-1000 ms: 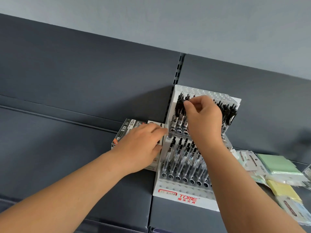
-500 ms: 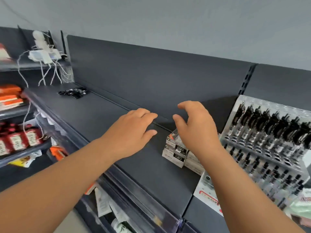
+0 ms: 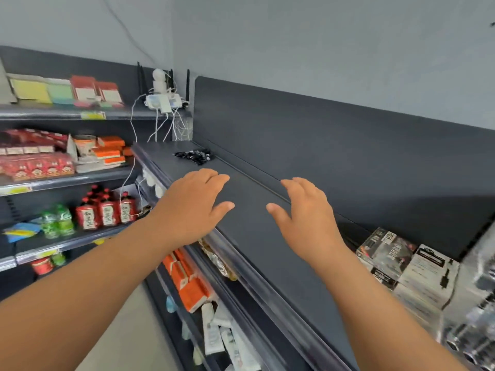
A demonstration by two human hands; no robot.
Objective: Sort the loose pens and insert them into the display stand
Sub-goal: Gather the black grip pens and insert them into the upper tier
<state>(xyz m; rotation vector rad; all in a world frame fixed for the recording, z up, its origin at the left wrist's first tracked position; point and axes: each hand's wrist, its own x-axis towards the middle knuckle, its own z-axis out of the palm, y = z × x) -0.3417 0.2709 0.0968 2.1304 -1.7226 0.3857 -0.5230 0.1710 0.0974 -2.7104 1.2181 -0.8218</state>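
Left hand [image 3: 192, 207] and right hand [image 3: 305, 218] hover empty, fingers loose, over the shelf [image 3: 254, 236]: the fetching step, I think, which needs a reach to the pens [image 3: 193, 156] ahead.

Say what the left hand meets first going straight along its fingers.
Likely the dark back panel; the left hand aims just right of the loose pens, though depth is unclear.

Dark shelf [image 3: 249, 236], loose pens [image 3: 194, 156], stacked boxes [image 3: 388, 253]
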